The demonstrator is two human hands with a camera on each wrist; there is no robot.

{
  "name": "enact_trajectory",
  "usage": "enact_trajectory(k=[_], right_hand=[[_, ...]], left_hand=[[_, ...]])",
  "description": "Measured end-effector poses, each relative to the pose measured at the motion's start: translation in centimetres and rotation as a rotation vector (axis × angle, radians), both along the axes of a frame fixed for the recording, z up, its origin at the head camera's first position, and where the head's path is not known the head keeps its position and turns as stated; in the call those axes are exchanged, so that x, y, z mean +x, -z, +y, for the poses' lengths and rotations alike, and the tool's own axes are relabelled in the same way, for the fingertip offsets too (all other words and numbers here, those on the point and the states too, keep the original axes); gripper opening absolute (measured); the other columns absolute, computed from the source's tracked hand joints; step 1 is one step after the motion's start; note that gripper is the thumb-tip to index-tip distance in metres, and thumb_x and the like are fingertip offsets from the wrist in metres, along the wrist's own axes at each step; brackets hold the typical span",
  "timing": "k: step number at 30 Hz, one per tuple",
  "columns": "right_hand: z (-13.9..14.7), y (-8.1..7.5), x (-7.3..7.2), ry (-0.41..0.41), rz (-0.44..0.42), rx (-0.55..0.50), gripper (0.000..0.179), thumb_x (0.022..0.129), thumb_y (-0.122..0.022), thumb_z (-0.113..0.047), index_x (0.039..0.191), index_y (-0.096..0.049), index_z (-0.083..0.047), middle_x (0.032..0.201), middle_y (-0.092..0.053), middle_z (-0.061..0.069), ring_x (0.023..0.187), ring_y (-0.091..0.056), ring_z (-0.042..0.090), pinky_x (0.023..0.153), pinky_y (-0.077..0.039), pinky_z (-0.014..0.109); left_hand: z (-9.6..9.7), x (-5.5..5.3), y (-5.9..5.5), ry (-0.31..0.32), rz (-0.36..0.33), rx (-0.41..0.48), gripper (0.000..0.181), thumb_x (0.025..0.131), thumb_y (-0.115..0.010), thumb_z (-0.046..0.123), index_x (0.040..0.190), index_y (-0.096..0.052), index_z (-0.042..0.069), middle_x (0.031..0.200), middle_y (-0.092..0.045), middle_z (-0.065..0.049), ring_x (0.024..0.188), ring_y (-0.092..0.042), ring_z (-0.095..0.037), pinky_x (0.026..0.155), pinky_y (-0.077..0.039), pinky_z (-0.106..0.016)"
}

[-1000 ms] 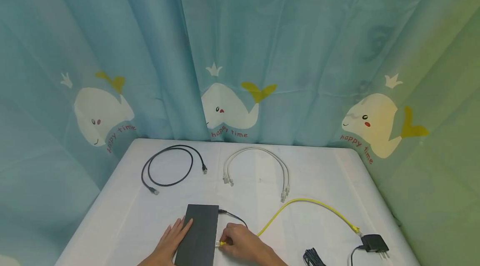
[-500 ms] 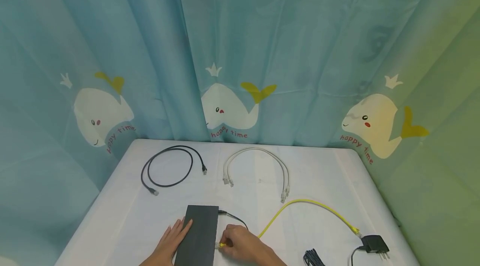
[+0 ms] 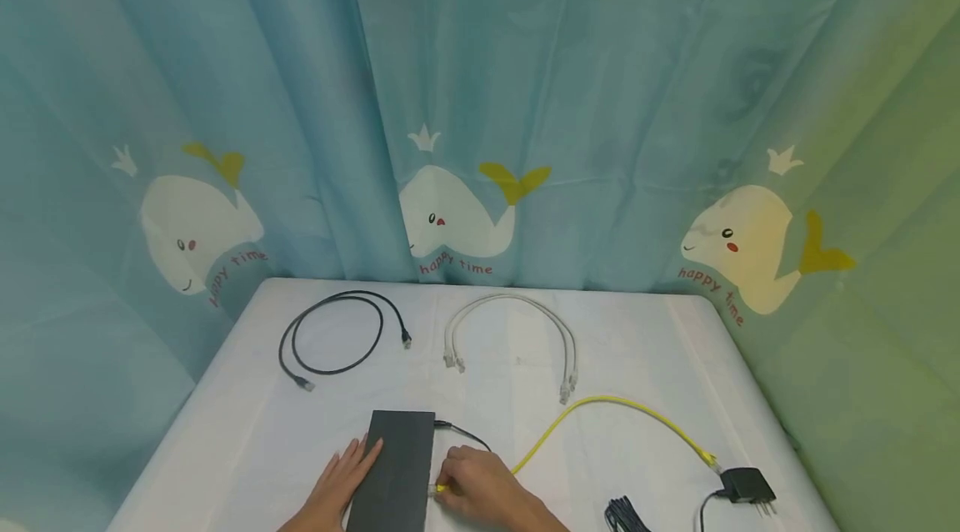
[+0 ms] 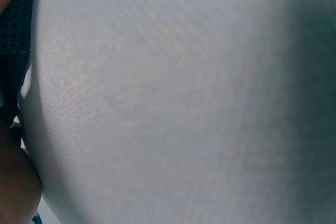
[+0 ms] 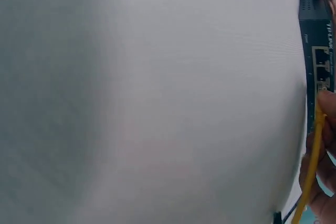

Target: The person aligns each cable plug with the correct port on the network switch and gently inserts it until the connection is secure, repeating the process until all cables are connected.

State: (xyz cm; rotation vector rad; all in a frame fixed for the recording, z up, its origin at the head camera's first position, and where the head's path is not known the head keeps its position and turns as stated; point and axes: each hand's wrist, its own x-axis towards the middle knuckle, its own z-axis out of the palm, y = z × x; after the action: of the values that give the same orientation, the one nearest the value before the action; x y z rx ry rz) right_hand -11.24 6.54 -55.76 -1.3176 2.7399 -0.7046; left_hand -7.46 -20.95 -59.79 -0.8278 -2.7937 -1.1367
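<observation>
In the head view a black network switch (image 3: pixel 396 465) lies at the table's near side. My left hand (image 3: pixel 337 482) rests on its left edge with the fingers laid out straight. Thumb and fingers of my right hand (image 3: pixel 483 484) pinch the plug end of a yellow network cable (image 3: pixel 609 399) at the switch's right side. The right wrist view shows the yellow cable (image 5: pixel 314 156) meeting a row of ports on the switch (image 5: pixel 311 35). My fingertips partly cover the plug, so I cannot tell how deep it sits. A thin black power lead (image 3: pixel 467 434) runs from the switch's far right corner.
A coiled black network cable (image 3: pixel 382 323) lies at the back left, with pale grey cables (image 3: pixel 517 296) to its right. The yellow cable's far end lies by a black power adapter (image 3: pixel 747 485). Bundled black cord (image 3: pixel 624 514) sits at the front. A curtain (image 3: pixel 480 98) hangs behind the table.
</observation>
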Motion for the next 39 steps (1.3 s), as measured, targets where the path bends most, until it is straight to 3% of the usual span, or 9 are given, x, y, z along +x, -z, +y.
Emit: enact_trajectory(k=[7,10,11,17,21,24,28,33,39], right_hand=[[0.01,0.48,0.43,-0.018,-0.097,-0.08,0.004,0.088,-0.068,-0.019,0.085,-0.067,-0.017,0.078,-0.049,-0.018,0.064,-0.04,-0.009,0.058,-0.034,0.004],[0.07,0.58,0.36,-0.017,-0.123,-0.101,0.004,0.09,-0.066,-0.02,0.09,-0.069,-0.017,0.082,-0.052,-0.018,0.069,-0.045,-0.01,0.061,-0.037,0.005],[0.07,0.61,0.31,-0.015,-0.138,-0.103,0.005,0.091,-0.066,-0.021,0.091,-0.069,-0.017,0.083,-0.053,-0.018,0.07,-0.046,-0.01,0.062,-0.038,0.005],[-0.09,0.45,0.4,0.038,-0.303,-0.021,0.006,0.09,-0.066,-0.019,0.095,-0.067,-0.016,0.082,-0.049,-0.019,0.072,-0.045,-0.008,0.064,-0.042,0.011],[0.03,0.44,0.72,0.129,-0.451,-0.049,0.006,0.087,-0.069,-0.016,0.089,-0.064,-0.015,0.077,-0.049,-0.018,0.07,-0.047,-0.005,0.063,-0.044,0.016],[0.12,0.47,0.76,0.185,-0.548,-0.117,0.008,0.085,-0.072,-0.016,0.086,-0.065,-0.015,0.074,-0.051,-0.018,0.068,-0.049,-0.004,0.061,-0.044,0.018],[0.29,0.53,0.56,0.14,-0.471,-0.129,0.006,0.083,-0.073,-0.019,0.084,-0.07,-0.014,0.073,-0.051,-0.019,0.068,-0.049,-0.005,0.061,-0.043,0.014],[0.33,0.67,0.2,0.065,-0.324,-0.128,0.006,0.082,-0.075,-0.019,0.082,-0.072,-0.014,0.073,-0.052,-0.019,0.068,-0.048,-0.008,0.059,-0.04,0.009],[0.23,0.61,0.19,0.08,-0.36,-0.126,0.008,0.082,-0.075,-0.02,0.083,-0.072,-0.013,0.073,-0.053,-0.019,0.068,-0.047,-0.008,0.058,-0.041,0.011]], left_hand=[[0.03,-0.11,-0.49,0.005,-0.053,-0.007,0.102,0.074,-0.048,0.08,0.152,-0.019,0.022,0.138,-0.027,-0.037,0.127,0.01,0.014,0.087,-0.019,-0.069],[-0.01,-0.11,-0.75,0.008,-0.031,-0.001,0.101,0.074,-0.046,0.081,0.152,-0.018,0.023,0.137,-0.027,-0.038,0.128,0.01,0.014,0.086,-0.02,-0.07],[-0.04,-0.12,-0.78,0.009,-0.027,0.005,0.101,0.074,-0.045,0.081,0.153,-0.018,0.024,0.136,-0.027,-0.039,0.128,0.01,0.014,0.093,-0.016,-0.068],[-0.1,-0.06,-0.43,-0.013,-0.045,-0.003,0.096,0.076,-0.047,0.079,0.152,-0.019,0.028,0.138,-0.03,-0.037,0.131,0.005,0.007,0.108,0.0,-0.041],[0.05,-0.07,-0.49,-0.02,-0.042,-0.047,0.095,0.076,-0.05,0.078,0.152,-0.016,0.033,0.137,-0.033,-0.036,0.136,-0.01,-0.018,0.096,-0.018,-0.065],[0.04,-0.1,-0.61,-0.021,-0.067,-0.042,0.095,0.075,-0.054,0.075,0.151,-0.015,0.036,0.138,-0.031,-0.035,0.136,-0.005,-0.013,0.091,-0.019,-0.066],[0.05,0.0,-0.63,-0.02,-0.075,-0.01,0.094,0.076,-0.054,0.075,0.152,-0.018,0.033,0.138,-0.031,-0.036,0.126,0.008,0.012,0.098,-0.013,-0.055],[0.02,-0.07,-0.53,-0.018,-0.036,-0.009,0.089,0.078,-0.046,0.078,0.151,-0.015,0.037,0.134,-0.034,-0.037,0.126,0.008,0.016,0.091,-0.019,-0.059],[0.0,-0.26,-0.18,-0.017,-0.014,-0.008,0.087,0.078,-0.043,0.079,0.15,-0.013,0.041,0.132,-0.035,-0.038,0.126,0.007,0.016,0.085,-0.023,-0.069]])
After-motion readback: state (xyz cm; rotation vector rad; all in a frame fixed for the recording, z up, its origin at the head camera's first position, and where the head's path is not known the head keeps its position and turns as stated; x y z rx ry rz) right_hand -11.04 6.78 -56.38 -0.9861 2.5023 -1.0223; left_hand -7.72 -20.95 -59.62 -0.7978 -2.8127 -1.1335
